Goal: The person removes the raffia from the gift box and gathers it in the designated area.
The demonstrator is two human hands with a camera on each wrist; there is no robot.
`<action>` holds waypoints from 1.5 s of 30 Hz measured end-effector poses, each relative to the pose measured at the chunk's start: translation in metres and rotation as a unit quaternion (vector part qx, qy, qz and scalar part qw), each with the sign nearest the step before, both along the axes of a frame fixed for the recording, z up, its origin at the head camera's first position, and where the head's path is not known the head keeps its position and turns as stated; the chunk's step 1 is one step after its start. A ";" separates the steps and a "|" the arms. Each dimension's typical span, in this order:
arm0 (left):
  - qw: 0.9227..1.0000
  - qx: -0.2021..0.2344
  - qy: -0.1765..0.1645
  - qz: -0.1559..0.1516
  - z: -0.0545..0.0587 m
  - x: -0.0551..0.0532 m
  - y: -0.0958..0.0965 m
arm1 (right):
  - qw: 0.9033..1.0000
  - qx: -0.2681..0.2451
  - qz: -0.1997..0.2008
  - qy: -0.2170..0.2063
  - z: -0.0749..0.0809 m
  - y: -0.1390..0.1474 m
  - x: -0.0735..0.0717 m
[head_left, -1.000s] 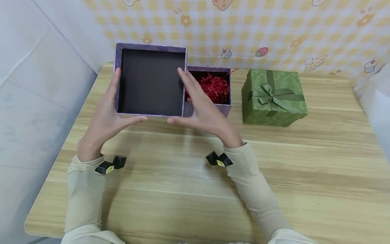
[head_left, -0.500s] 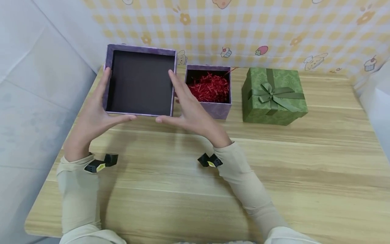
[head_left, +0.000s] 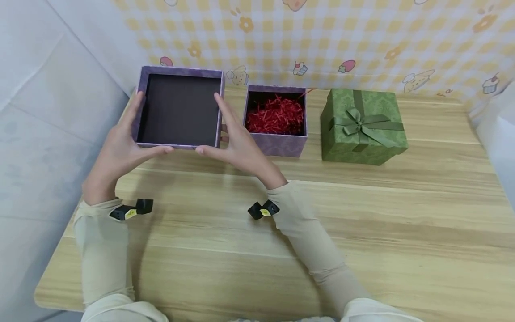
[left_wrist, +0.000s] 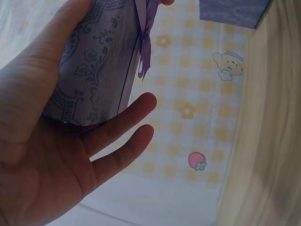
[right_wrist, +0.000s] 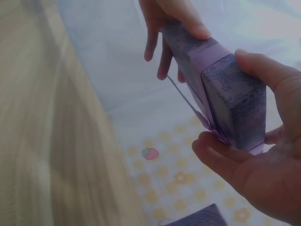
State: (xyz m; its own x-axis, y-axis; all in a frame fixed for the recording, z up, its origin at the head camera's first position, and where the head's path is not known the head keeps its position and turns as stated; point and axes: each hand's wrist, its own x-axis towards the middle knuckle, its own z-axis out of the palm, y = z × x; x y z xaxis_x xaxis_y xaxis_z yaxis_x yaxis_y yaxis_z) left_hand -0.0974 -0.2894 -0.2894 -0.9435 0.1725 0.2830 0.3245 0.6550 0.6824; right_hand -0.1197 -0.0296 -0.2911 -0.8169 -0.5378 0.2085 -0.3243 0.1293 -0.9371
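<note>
L hand (head_left: 116, 150) & R hand (head_left: 241, 143) both grip purple lid (head_left: 181, 109), one per side, thumbs at near edge. Lid's held up, inside facing head cam, above tabletop (head_left: 225, 264) at back-left. Gap btw lid & purple box (head_left: 279, 145), R fingertips partly in it. Red shreds (head_left: 277, 115) in box. Green box (head_left: 331, 143) to its right, small gap. Wood runs from box fronts to near edge.

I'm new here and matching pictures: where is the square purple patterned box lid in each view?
Head: the purple lid is upper left, dark inside showing, between left hand and right hand.
Left wrist: purple lid, top left, patterned outside showing.
Right wrist: purple lid, upper right.
Shared landmark: yellow-and-white checked cloth.
</note>
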 end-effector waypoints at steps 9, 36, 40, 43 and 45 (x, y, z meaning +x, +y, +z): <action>0.999 0.014 -0.043 0.009 -0.014 -0.011 -0.007 | 1.000 0.002 -0.010 -0.004 -0.030 -0.011 -0.014; 0.989 0.013 -0.144 0.024 -0.053 -0.029 -0.017 | 0.989 0.137 -0.037 0.032 -0.077 -0.022 -0.025; 0.987 0.017 -0.159 0.026 -0.059 -0.031 -0.019 | 0.990 0.133 -0.039 0.032 -0.084 -0.025 -0.026; 0.985 0.017 -0.172 0.026 -0.062 -0.032 -0.019 | 0.989 0.136 -0.042 0.030 -0.088 -0.026 -0.026; 0.983 0.017 -0.180 0.027 -0.064 -0.032 -0.018 | 0.989 0.139 -0.045 0.027 -0.090 -0.026 -0.026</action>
State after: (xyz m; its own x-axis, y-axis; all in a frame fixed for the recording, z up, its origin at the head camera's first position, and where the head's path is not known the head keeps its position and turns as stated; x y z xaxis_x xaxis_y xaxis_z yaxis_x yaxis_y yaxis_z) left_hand -0.1294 -0.3079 -0.3537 -0.9911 0.1157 -0.0658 0.0237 0.6399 0.7681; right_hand -0.1453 -0.0556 -0.3812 -0.8554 -0.5067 0.1076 -0.3491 0.4103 -0.8425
